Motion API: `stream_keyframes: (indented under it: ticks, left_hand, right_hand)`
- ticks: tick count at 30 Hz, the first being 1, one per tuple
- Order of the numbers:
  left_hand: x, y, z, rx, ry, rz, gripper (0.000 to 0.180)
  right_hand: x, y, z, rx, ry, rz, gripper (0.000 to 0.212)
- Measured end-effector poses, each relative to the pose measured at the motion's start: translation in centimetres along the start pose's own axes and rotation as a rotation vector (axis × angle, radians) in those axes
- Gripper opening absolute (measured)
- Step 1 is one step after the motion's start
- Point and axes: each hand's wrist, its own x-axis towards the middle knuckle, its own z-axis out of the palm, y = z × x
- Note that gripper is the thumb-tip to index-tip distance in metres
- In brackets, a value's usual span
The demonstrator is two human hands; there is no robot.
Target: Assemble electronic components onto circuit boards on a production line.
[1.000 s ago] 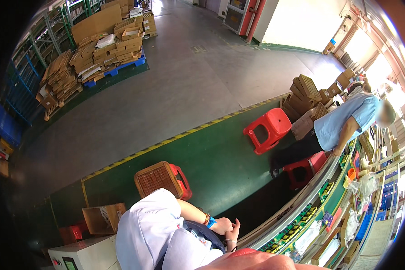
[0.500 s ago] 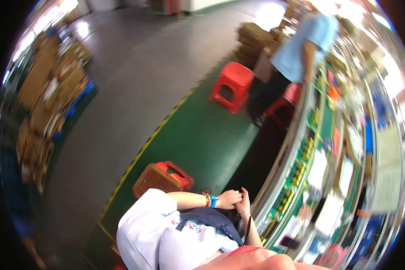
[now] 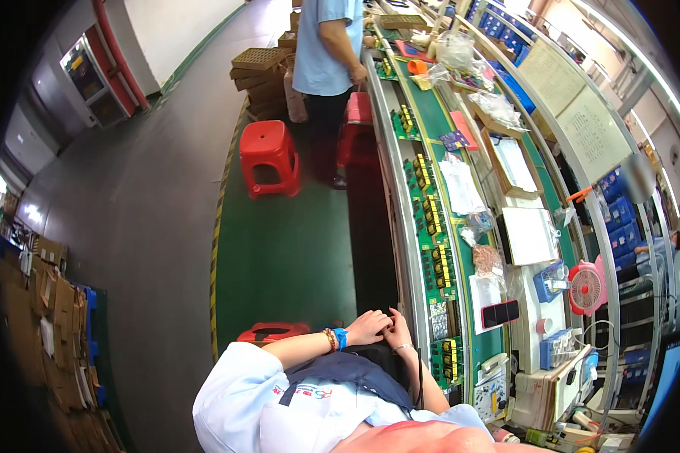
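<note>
My left hand (image 3: 369, 326) and my right hand (image 3: 398, 332) meet in front of my body, beside the metal edge of a long workbench. The fingers of both are bent and closed together; whatever may lie between them is hidden. Beaded and blue bands circle my left wrist, and a thin bracelet circles the right, with a black cord along that forearm. Just right of my hands, green circuit boards (image 3: 444, 264) with yellow-and-black parts stand in a row along the bench. Neither hand touches them.
Beyond the row lie a phone (image 3: 500, 313), a white sheet (image 3: 461, 185) and a pink fan (image 3: 587, 288). Red stools (image 3: 268, 155) stand on the green floor. A person in a light-blue shirt (image 3: 326, 57) stands farther along the bench. Cardboard (image 3: 60, 325) is piled at left.
My view has swung to the right, so the bench runs more upright and shows more sharply. My hands stay together, with the right thumb no longer raised.
</note>
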Motion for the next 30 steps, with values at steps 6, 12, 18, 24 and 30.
stream_keyframes:
  ticks: [6, 12, 18, 24, 30]
  left_hand:
    - [0.2, -1.8, 0.4, -0.055, 0.052, -0.088, 0.021]
    - [-3.1, -4.9, -1.0, -0.041, 0.14, -0.399, 0.016]
    - [-9.8, -8.9, -0.4, 0.082, 0.383, -0.7, 0.015]
    - [-13.4, -10.3, -0.3, 0.152, 0.533, -0.823, 0.018]
    - [-15.5, -7.7, 0.6, 0.135, 0.677, -1.003, 0.017]
  right_hand:
    - [-0.2, 2.3, -0.6, 0.027, 0.07, 0.088, 0.057]
    - [0.7, 3.0, -2.0, 0.103, -0.049, 0.179, 0.054]
    - [9.2, -0.9, -3.6, 0.01, -0.187, -0.172, 0.049]
    - [33.8, -11.9, -16.7, -0.488, 0.343, -0.519, 0.045]
    - [42.6, -30.0, -26.5, -0.816, 0.498, -0.745, 0.042]
